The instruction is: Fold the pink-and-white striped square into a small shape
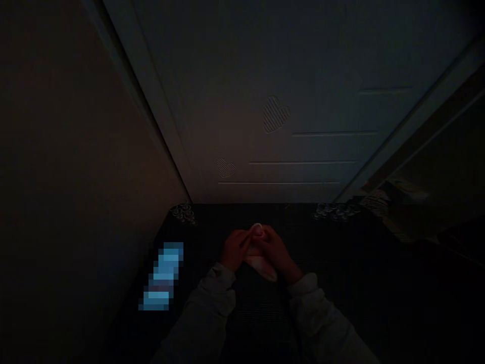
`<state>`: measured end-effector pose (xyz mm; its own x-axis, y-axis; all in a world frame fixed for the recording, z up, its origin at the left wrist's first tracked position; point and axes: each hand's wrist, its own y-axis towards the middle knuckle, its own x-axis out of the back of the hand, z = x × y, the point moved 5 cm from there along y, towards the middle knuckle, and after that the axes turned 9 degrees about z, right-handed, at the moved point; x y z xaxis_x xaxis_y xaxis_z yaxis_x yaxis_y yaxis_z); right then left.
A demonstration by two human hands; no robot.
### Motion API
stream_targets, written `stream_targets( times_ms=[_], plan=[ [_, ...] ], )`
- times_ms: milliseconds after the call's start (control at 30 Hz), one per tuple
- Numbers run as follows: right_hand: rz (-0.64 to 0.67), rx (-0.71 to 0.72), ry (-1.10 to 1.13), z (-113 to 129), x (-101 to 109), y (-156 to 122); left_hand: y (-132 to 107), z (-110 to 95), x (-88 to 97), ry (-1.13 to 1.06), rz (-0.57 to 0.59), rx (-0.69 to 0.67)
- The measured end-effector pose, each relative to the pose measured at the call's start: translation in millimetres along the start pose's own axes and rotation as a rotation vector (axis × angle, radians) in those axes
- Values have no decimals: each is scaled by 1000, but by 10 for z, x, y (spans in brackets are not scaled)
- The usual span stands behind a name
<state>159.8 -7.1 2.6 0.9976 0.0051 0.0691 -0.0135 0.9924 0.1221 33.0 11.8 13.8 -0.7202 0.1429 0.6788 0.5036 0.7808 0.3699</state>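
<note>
In the gloom, the left hand (234,248) and right hand (276,251) close together on a pale sock-like thing (262,268), gripping its far end; its tip points near and right. A bright blurred panel (161,278) shows left; beyond stands a heart-patterned door (242,116).

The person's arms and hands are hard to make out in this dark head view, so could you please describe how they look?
Both the left hand and right hand are bare, without gloves. The long left sleeve and right sleeve look pale greyish, loose and wrinkled. It is too dark to tell any markings.
</note>
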Motion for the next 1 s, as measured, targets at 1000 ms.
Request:
stream_targets(
  times_ms=[1000],
  plan=[
    [70,-66,-115,-63,37,16,-27,-13,-2,-1,50,-17]
  ],
)
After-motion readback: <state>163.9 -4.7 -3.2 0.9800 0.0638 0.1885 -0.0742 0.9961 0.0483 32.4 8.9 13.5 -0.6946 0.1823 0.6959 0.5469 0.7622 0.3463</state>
